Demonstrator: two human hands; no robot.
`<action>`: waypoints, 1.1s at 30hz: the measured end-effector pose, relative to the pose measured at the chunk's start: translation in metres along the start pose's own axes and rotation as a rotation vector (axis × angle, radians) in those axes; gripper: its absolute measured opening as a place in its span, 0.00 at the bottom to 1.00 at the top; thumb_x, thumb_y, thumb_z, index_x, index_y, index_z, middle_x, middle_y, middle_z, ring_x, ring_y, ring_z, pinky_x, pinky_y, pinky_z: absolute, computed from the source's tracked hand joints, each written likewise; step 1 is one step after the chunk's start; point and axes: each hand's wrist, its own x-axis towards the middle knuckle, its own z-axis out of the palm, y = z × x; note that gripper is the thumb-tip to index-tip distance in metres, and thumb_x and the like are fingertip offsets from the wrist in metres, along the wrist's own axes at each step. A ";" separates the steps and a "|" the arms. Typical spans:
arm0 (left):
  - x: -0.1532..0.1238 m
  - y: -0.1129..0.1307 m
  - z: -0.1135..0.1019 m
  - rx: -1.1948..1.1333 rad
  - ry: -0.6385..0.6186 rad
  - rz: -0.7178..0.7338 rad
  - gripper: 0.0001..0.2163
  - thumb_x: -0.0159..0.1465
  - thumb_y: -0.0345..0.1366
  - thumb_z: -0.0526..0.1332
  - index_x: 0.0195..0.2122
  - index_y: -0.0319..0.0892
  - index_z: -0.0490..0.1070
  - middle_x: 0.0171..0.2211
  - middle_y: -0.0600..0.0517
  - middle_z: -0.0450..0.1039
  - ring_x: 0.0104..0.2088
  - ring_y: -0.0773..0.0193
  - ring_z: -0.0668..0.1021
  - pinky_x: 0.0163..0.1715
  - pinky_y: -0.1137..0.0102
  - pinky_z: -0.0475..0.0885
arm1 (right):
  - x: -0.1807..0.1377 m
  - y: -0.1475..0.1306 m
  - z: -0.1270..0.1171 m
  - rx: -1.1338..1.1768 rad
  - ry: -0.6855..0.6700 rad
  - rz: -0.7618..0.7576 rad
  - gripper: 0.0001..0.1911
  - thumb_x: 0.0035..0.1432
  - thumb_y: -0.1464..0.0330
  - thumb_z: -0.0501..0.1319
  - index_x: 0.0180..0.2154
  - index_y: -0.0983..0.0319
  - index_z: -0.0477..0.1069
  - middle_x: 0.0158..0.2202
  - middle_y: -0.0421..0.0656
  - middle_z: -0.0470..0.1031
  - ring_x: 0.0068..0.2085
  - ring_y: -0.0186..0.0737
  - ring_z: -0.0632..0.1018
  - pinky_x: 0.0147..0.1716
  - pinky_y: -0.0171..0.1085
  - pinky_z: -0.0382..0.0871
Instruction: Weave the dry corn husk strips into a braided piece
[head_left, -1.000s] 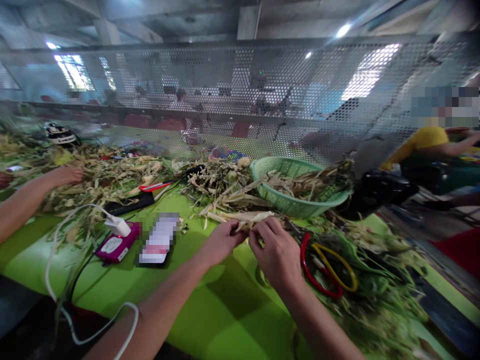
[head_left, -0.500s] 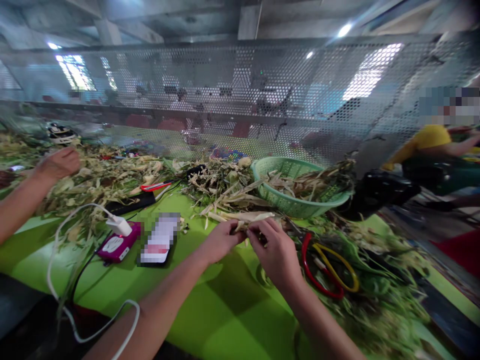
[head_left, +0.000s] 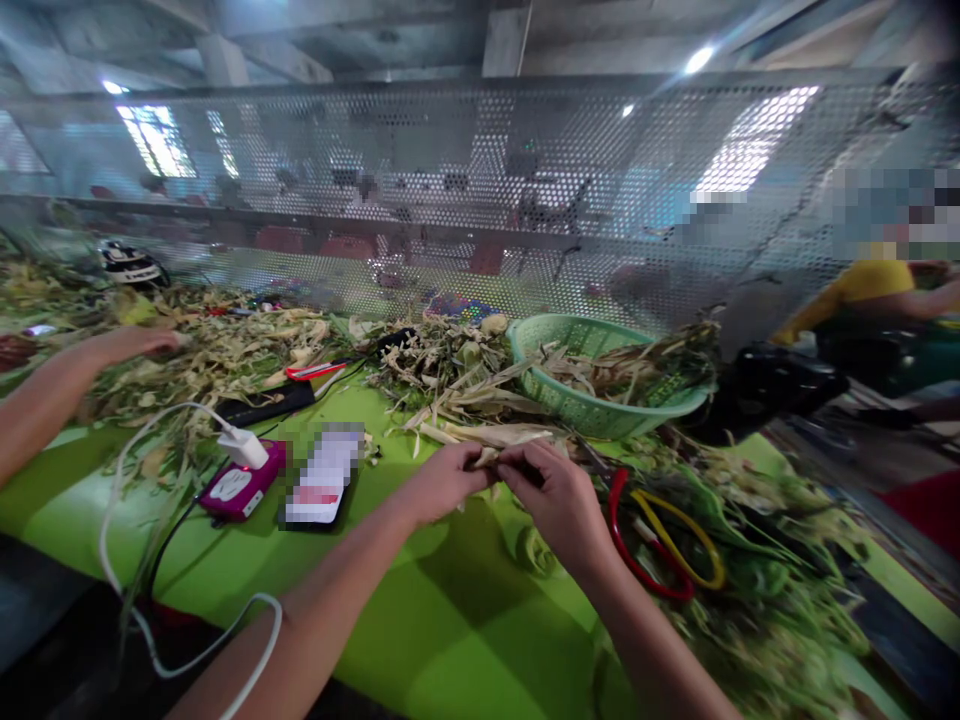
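Note:
My left hand [head_left: 446,485] has its fingers pinched on a small pale strip of dried plant husk [head_left: 489,457], above the green table [head_left: 465,620]. Meeting it from the other side, my right hand [head_left: 559,497] is closed too, its thumb and fingertips at the same strip. The strip is mostly hidden by my fingers. Longer pale husks [head_left: 480,434] lie just beyond my fingertips. Right of my right hand rest scissors [head_left: 619,520] with red and yellow handles, their blades partly under plant scraps.
A green plastic basket [head_left: 592,408] holds dry leaves. Left of my hands lie a phone [head_left: 330,470] and a magenta power socket [head_left: 236,492] with a white charger [head_left: 246,448] and cable. Another person's hand [head_left: 139,343] reaches over the leaf heap [head_left: 225,355]. Green scraps [head_left: 780,560] cover the right side.
My hands stay together at the husk, with slight finger movement. The other person's hand at the left has come down onto the leaf heap. The view has shifted slightly.

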 end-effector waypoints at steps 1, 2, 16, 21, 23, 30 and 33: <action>0.000 0.000 -0.001 -0.029 0.014 -0.004 0.10 0.55 0.39 0.61 0.34 0.37 0.70 0.31 0.53 0.67 0.33 0.65 0.67 0.35 0.72 0.61 | 0.000 0.000 0.000 0.005 -0.008 0.005 0.04 0.57 0.69 0.59 0.32 0.60 0.73 0.30 0.41 0.74 0.33 0.39 0.74 0.33 0.35 0.66; 0.000 0.000 -0.001 -0.055 0.023 -0.009 0.11 0.55 0.40 0.61 0.35 0.37 0.71 0.31 0.52 0.68 0.33 0.65 0.68 0.36 0.72 0.62 | 0.000 -0.001 -0.001 0.010 -0.013 0.008 0.04 0.57 0.69 0.59 0.32 0.60 0.73 0.30 0.42 0.74 0.32 0.39 0.74 0.33 0.35 0.66; -0.003 0.006 0.000 -0.161 -0.105 -0.044 0.12 0.54 0.38 0.64 0.36 0.36 0.74 0.31 0.52 0.70 0.34 0.66 0.69 0.40 0.71 0.63 | 0.001 0.005 0.002 0.112 0.021 0.061 0.08 0.55 0.69 0.59 0.37 0.60 0.76 0.33 0.44 0.75 0.35 0.41 0.74 0.35 0.37 0.67; -0.003 0.005 0.000 -0.192 -0.163 -0.062 0.13 0.54 0.35 0.64 0.41 0.37 0.74 0.34 0.51 0.72 0.36 0.65 0.70 0.43 0.70 0.64 | 0.001 0.008 0.004 0.164 -0.039 0.068 0.10 0.54 0.68 0.61 0.39 0.59 0.77 0.30 0.41 0.72 0.32 0.39 0.73 0.33 0.36 0.66; -0.003 0.004 0.001 -0.218 -0.183 -0.052 0.12 0.54 0.34 0.64 0.39 0.36 0.75 0.33 0.51 0.72 0.36 0.65 0.70 0.43 0.70 0.64 | 0.002 0.007 0.004 0.190 -0.045 0.062 0.09 0.53 0.68 0.61 0.37 0.59 0.77 0.30 0.41 0.72 0.32 0.38 0.72 0.33 0.35 0.65; -0.001 0.000 0.006 -0.302 -0.223 -0.062 0.11 0.51 0.38 0.68 0.28 0.36 0.72 0.27 0.54 0.67 0.32 0.67 0.68 0.40 0.71 0.63 | -0.001 0.005 0.008 0.122 -0.009 0.112 0.03 0.50 0.71 0.61 0.29 0.61 0.73 0.26 0.40 0.70 0.29 0.37 0.70 0.29 0.34 0.63; -0.003 0.005 0.008 -0.339 -0.190 -0.121 0.12 0.50 0.39 0.69 0.27 0.36 0.72 0.25 0.55 0.65 0.29 0.70 0.66 0.35 0.73 0.62 | -0.002 0.004 0.010 0.168 0.022 0.180 0.04 0.49 0.70 0.62 0.31 0.61 0.72 0.24 0.38 0.69 0.27 0.36 0.69 0.27 0.33 0.63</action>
